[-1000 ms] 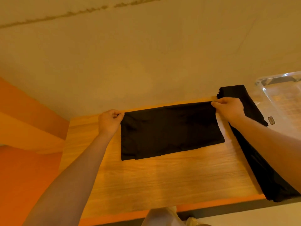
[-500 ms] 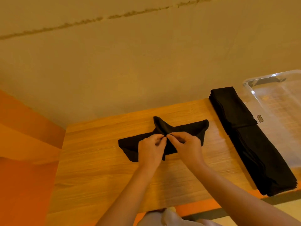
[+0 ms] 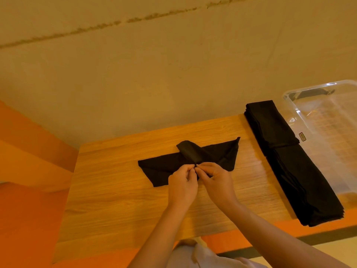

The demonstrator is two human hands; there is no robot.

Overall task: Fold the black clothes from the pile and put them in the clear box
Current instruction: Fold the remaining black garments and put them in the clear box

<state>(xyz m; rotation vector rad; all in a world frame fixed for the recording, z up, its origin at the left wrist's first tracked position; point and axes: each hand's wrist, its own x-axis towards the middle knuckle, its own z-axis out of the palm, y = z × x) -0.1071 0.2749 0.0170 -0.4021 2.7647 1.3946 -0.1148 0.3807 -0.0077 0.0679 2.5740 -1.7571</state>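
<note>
A second ago I had the cloth (image 3: 193,161) stretched flat by its far corners; now I've drawn them together at mid-table (image 3: 108,190), so the fold is half made. My left hand (image 3: 182,185) and right hand (image 3: 217,180) meet knuckle to knuckle, fingertips pinching the gathered edge. The pile (image 3: 289,161) and box (image 3: 328,132) wait to my right.

Two hands (image 3: 201,178), one black cloth (image 3: 164,167) on one table (image 3: 116,200) — one pile (image 3: 289,161) (layers uncountable), one clear box (image 3: 328,132).
</note>
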